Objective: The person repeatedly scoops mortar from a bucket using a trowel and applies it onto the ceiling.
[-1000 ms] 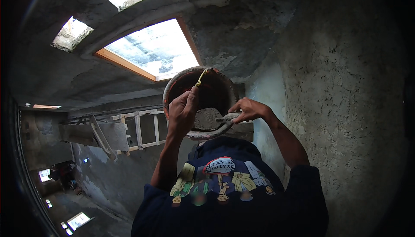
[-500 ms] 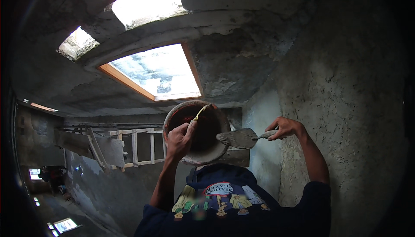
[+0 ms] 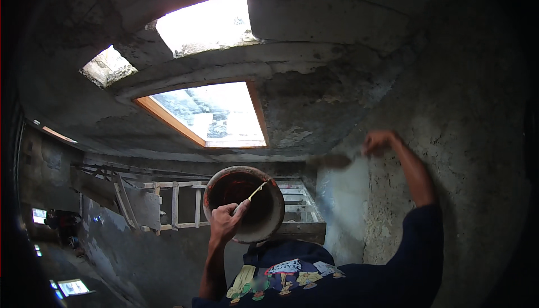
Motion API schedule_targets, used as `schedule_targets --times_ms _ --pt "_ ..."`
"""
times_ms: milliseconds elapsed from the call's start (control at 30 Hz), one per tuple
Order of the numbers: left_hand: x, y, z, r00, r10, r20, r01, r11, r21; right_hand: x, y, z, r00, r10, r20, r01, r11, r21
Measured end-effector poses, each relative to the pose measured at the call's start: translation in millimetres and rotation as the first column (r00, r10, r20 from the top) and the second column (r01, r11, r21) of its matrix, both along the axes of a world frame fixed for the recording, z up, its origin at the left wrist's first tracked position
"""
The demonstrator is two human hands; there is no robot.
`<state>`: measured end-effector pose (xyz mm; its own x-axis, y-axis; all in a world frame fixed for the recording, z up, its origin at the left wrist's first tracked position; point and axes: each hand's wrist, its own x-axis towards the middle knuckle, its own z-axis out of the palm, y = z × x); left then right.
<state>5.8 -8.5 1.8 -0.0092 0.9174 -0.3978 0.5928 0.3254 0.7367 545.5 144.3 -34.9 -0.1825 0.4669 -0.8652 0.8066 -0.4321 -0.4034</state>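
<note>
My left hand (image 3: 225, 222) is closed around the pale yellow handle (image 3: 257, 190) of a round, mortar-smeared bucket (image 3: 270, 225), holding it in front of my chest. Reddish patches show on the bucket's dark inner wall. Off to the right, my right hand (image 3: 379, 142) is raised beside the rough wall, closed on the handle of a trowel (image 3: 331, 161). The trowel's blade is smeared by motion and points left, near the corner where the walls meet. Whether mortar lies on the blade, I cannot tell.
A rough plastered wall (image 3: 449, 167) rises close on my right. Ahead is a wood-framed window (image 3: 263, 114) below two bright wall openings. Ladder-like wooden framing (image 3: 176, 204) lies to the left of the bucket, and wooden slats (image 3: 295, 198) show to its right.
My right hand has swung the trowel up and away from the bucket toward the wall corner. The bucket and my left hand now appear lower in the view.
</note>
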Motion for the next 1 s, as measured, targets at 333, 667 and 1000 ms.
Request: schedule_targets --times_ms 333,667,1000 --pt "-7.0 -17.7 4.3 0.989 0.15 -0.015 -0.148 0.983 0.104 -22.7 89.7 -33.1 0.923 0.06 0.381 -0.27 0.807 0.526" --pt "0.7 -17.7 -9.4 0.995 0.045 0.09 -0.059 0.984 0.166 -79.7 -98.5 17.2 0.972 -0.225 -0.073 0.225 0.789 0.571" --pt "21.5 -10.4 -9.4 0.957 -0.014 0.289 -0.028 0.989 0.142 -128.6 -192.4 117.2 0.991 0.083 -0.106 -0.02 0.87 0.492"
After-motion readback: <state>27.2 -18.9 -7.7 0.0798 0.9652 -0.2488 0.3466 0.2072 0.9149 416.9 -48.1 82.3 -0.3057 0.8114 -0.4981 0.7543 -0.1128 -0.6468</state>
